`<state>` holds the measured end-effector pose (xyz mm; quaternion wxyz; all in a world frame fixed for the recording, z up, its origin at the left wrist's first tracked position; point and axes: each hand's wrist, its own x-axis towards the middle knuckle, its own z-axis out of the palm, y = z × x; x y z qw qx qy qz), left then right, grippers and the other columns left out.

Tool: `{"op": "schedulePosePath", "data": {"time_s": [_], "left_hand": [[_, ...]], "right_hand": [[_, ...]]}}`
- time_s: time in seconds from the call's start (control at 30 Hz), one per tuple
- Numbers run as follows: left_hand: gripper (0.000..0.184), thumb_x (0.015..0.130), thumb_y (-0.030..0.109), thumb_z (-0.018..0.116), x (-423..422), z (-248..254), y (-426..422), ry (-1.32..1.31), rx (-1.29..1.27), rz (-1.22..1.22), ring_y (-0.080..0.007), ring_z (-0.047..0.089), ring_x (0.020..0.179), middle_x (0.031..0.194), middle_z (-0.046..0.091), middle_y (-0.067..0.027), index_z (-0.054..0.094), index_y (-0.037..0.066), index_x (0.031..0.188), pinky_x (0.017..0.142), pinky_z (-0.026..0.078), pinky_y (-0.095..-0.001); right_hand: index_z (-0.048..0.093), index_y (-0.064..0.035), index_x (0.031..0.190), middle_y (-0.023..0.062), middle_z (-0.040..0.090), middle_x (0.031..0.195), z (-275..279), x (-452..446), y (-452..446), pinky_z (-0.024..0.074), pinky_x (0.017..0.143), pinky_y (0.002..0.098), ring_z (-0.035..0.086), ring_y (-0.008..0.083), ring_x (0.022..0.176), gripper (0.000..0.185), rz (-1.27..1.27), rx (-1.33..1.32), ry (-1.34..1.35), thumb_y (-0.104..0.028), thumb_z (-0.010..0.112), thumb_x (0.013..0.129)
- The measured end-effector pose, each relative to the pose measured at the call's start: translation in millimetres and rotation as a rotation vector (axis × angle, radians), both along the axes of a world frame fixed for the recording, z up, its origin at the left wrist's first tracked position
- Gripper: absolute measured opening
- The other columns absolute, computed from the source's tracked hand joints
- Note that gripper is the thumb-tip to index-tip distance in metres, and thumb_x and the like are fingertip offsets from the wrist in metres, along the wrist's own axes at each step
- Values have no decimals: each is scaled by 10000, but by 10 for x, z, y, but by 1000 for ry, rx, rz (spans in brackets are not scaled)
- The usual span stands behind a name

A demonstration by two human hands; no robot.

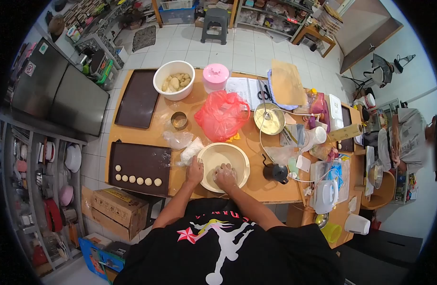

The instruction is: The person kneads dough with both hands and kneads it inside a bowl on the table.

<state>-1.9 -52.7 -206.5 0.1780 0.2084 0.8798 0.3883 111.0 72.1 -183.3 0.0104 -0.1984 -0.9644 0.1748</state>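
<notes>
Cream round plastic bowl point(224, 153) sitting on brown wooden counter point(287, 192), near edge. Left hand point(195, 171) resting by rim, right hand point(225, 176) curling inside; can't tell if either grip holding. Bowl could be sliding off if hands pushing too hard.

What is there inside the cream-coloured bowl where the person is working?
Inside the bowl is the right hand, with pale residue on it. Whatever lies beneath the hand is covered, so I cannot tell.
</notes>
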Motion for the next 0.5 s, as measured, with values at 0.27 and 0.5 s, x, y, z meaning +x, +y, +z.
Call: {"op": "schedulePosePath", "data": {"time_s": [0.27, 0.5], "left_hand": [[288, 879, 131, 524, -16, 40, 7, -16, -72, -30, -497, 587, 811, 862, 618, -308, 400, 23, 1116, 722, 445, -569], [287, 876, 154, 526, -43, 264, 32, -48, -185, -53, -495, 588, 787, 824, 623, -289, 400, 28, 1101, 703, 439, -573]], "right_hand": [[679, -89, 803, 104, 611, 868, -74, -220, 40, 397, 803, 467, 555, 281, 909, 213, -83, 31, 84, -282, 589, 804], [670, -98, 900, 98, 587, 982, -102, -360, 108, 350, 886, 476, 517, 281, 999, 240, -89, 47, 5, -299, 561, 830]]}}
